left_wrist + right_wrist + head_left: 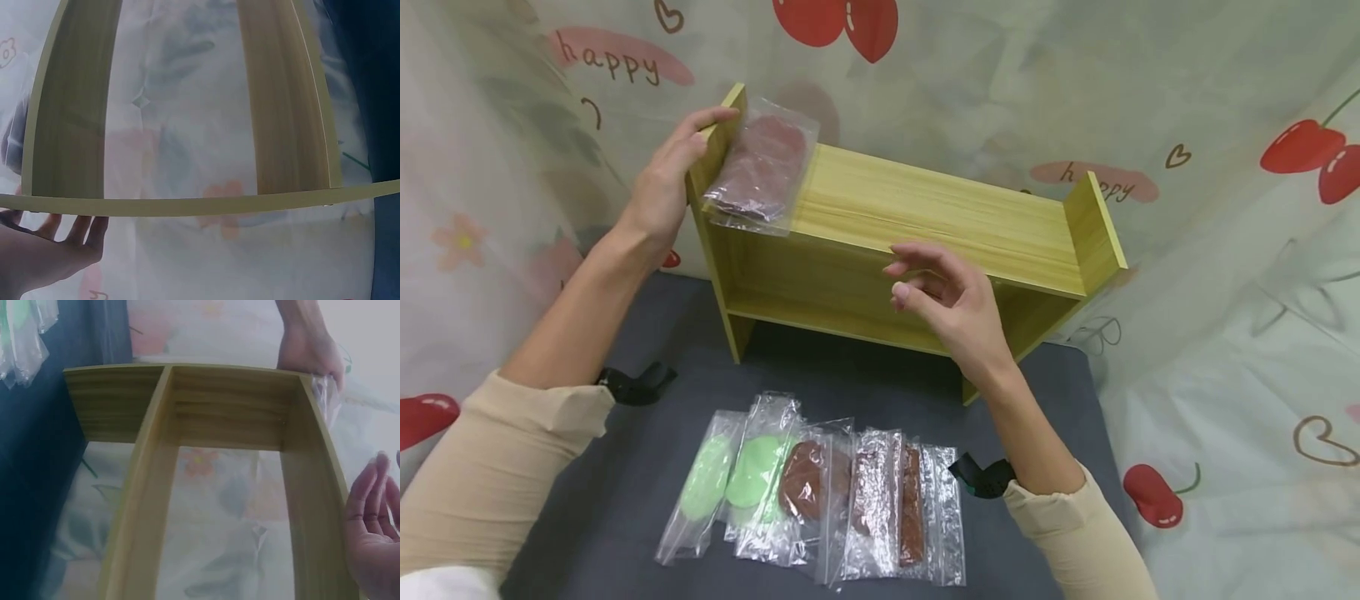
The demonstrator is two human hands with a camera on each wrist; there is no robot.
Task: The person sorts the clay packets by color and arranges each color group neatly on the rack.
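A small two-tier wooden shelf (925, 196) stands at the back of the dark surface. My left hand (658, 187) grips its left end panel near the top; in the left wrist view, the fingers (78, 228) of that hand lie behind the board's edge. Beside that panel, on the upper tier, a clear plastic bag (765, 167) with dull red, rounded contents leans upright. My right hand (958, 312) hovers in front of the upper tier's front edge, its fingers loosely bent and holding nothing. The right wrist view shows this hand (372, 544) beside the shelf.
Nearer me, a row of clear bags lies on the dark surface: green ones (756, 471) at left, a brown round one (805, 479), and shiny brown ones (910, 508) at right. A cherry-printed curtain (1210, 333) surrounds the shelf. The right end panel (1093, 229) rises above the upper tier.
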